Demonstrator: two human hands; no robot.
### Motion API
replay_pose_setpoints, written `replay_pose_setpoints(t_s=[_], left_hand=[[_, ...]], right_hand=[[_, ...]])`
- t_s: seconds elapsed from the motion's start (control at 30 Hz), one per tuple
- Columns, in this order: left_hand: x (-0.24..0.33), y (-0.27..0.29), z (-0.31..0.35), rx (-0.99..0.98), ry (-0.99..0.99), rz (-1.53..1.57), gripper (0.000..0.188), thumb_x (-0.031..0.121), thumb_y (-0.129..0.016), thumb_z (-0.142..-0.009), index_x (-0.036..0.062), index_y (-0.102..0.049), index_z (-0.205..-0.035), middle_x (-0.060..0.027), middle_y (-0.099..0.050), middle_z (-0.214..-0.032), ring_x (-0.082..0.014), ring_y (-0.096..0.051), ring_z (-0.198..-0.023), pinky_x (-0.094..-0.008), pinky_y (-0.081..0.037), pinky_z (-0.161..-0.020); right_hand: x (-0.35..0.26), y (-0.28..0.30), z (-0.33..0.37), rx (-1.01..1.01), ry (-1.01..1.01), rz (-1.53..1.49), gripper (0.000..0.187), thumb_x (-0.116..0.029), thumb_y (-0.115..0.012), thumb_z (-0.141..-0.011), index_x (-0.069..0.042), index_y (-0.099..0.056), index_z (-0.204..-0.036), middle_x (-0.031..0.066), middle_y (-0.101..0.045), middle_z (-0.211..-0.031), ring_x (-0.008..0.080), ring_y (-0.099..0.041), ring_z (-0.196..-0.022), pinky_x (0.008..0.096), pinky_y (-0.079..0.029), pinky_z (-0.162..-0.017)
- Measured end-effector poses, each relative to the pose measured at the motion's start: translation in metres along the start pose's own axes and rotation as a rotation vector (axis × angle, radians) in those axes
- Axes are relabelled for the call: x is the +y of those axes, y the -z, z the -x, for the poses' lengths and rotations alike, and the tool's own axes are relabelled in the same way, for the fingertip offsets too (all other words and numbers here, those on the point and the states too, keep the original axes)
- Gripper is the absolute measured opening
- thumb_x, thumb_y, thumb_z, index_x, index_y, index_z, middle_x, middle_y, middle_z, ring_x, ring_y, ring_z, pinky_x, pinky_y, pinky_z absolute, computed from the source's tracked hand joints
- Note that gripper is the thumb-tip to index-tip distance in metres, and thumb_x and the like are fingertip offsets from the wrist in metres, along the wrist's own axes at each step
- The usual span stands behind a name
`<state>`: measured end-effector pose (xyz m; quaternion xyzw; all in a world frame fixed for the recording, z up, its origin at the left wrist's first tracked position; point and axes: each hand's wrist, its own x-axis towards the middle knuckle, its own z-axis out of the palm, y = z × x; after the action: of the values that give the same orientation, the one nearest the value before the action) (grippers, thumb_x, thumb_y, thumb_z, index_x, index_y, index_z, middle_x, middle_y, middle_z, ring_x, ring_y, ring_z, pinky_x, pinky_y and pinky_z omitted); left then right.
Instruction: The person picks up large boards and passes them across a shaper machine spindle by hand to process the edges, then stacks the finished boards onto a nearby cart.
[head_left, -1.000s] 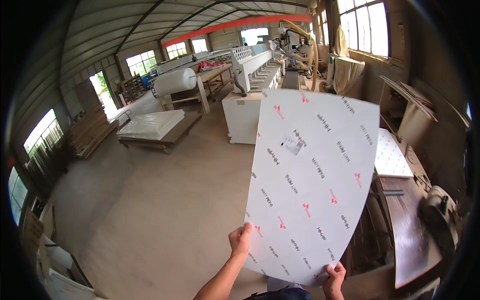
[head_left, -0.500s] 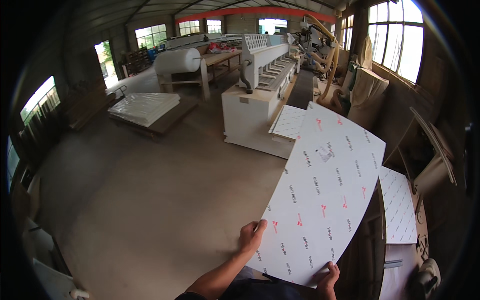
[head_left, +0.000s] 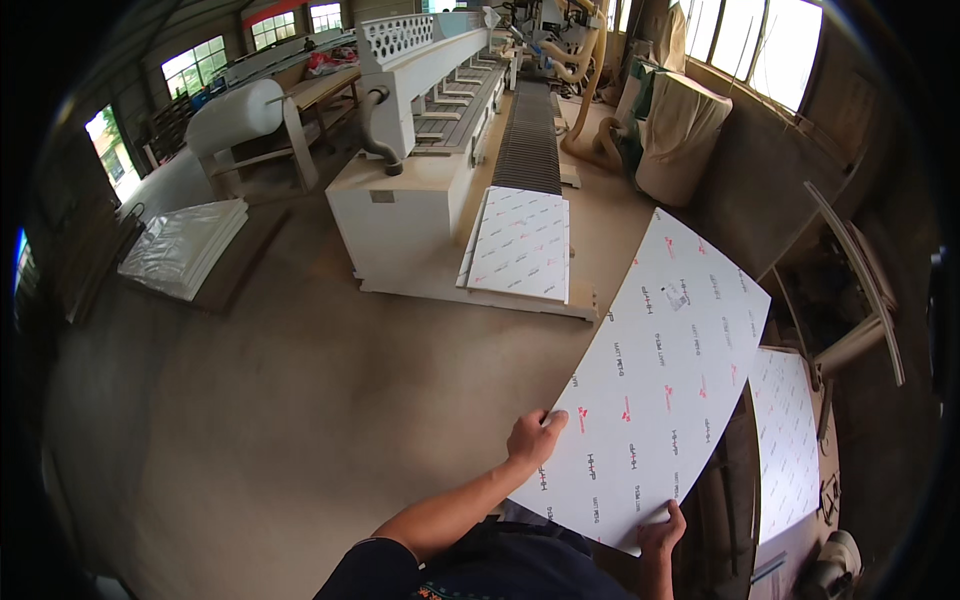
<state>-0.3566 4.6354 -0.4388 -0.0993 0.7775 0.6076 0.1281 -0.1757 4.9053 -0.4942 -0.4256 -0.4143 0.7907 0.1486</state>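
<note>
Both my hands hold a large white board [head_left: 650, 400] covered with a printed protective film, tilted out in front of me. My left hand [head_left: 535, 438] grips its left edge, with the thumb on the face and the fingers behind, out of sight. At the near right corner my right hand [head_left: 662, 530] is closed round the edge, thumb on top. A small label [head_left: 677, 297] is stuck near the board's far end. To the right of the board, a similar film-covered panel [head_left: 785, 440] lies on a workbench [head_left: 790, 560].
Ahead, more printed panels [head_left: 520, 245] are stacked at the end of a roller conveyor [head_left: 530, 135], beside a long white machine [head_left: 400, 215]. Plastic-wrapped sheets [head_left: 185, 245] lie on a low platform at left, below a large white roll [head_left: 235, 112]. A covered bin [head_left: 685, 140] stands by the windows.
My view has turned right, so the machine and stacked panels sit further left and show more fully. Both hands keep their hold on the board.
</note>
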Motion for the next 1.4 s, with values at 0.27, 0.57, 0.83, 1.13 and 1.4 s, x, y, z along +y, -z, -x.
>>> replay_pose_setpoints(t_s=[0.27,0.57,0.83,1.13,1.4], left_hand=[[0.013,0.009,-0.207,0.136,0.122,-0.112,0.048,0.050,-0.057,-0.074,0.0041,-0.067,-0.082,-0.0150,-0.066,-0.076,-0.0332,-0.064,-0.077,-0.0414,-0.047,-0.069],[0.020,0.013,-0.311,0.230,0.278,-0.029,0.046,0.047,-0.058,-0.073,0.0043,-0.068,-0.084,-0.0156,-0.067,-0.082,-0.0340,-0.064,-0.081,-0.0408,-0.048,-0.070],[0.010,0.012,-0.414,0.170,0.351,-0.038,0.041,0.043,-0.057,-0.074,0.0061,-0.066,-0.091,-0.0149,-0.067,-0.086,-0.0356,-0.063,-0.082,-0.0425,-0.048,-0.071],[0.010,0.035,-0.473,0.189,0.412,-0.016,0.038,0.039,-0.058,-0.074,0.0037,-0.063,-0.087,-0.0156,-0.066,-0.081,-0.0348,-0.063,-0.079,-0.0425,-0.049,-0.069],[0.008,0.038,-0.480,0.208,0.381,-0.023,0.035,0.037,-0.059,-0.075,0.0040,-0.062,-0.087,-0.0151,-0.066,-0.082,-0.0361,-0.063,-0.076,-0.0436,-0.049,-0.068]], right_hand=[[0.010,-0.161,-0.175,-0.038,-0.117,0.076,0.035,-0.031,-0.053,-0.078,-0.008,-0.055,-0.104,0.0106,-0.056,-0.108,0.0287,-0.050,-0.098,0.0447,-0.039,-0.070],[-0.018,-0.261,-0.272,-0.101,-0.164,0.289,0.028,-0.032,-0.053,-0.081,-0.013,-0.059,-0.101,0.0029,-0.061,-0.095,0.0217,-0.057,-0.088,0.0405,-0.043,-0.062],[-0.008,-0.339,-0.321,0.285,-0.233,0.466,0.025,-0.036,-0.056,-0.079,-0.017,-0.058,-0.096,-0.0014,-0.059,-0.089,0.0194,-0.055,-0.080,0.0360,-0.036,-0.053],[0.011,-0.407,-0.358,0.251,-0.178,0.510,0.033,-0.035,-0.051,-0.083,-0.007,-0.058,-0.099,0.0063,-0.059,-0.088,0.0227,-0.058,-0.073,0.0368,-0.039,-0.046],[0.016,-0.405,-0.376,0.290,-0.261,0.527,0.038,-0.040,-0.050,-0.086,-0.009,-0.058,-0.106,0.0046,-0.060,-0.094,0.0230,-0.058,-0.080,0.0401,-0.041,-0.048]])
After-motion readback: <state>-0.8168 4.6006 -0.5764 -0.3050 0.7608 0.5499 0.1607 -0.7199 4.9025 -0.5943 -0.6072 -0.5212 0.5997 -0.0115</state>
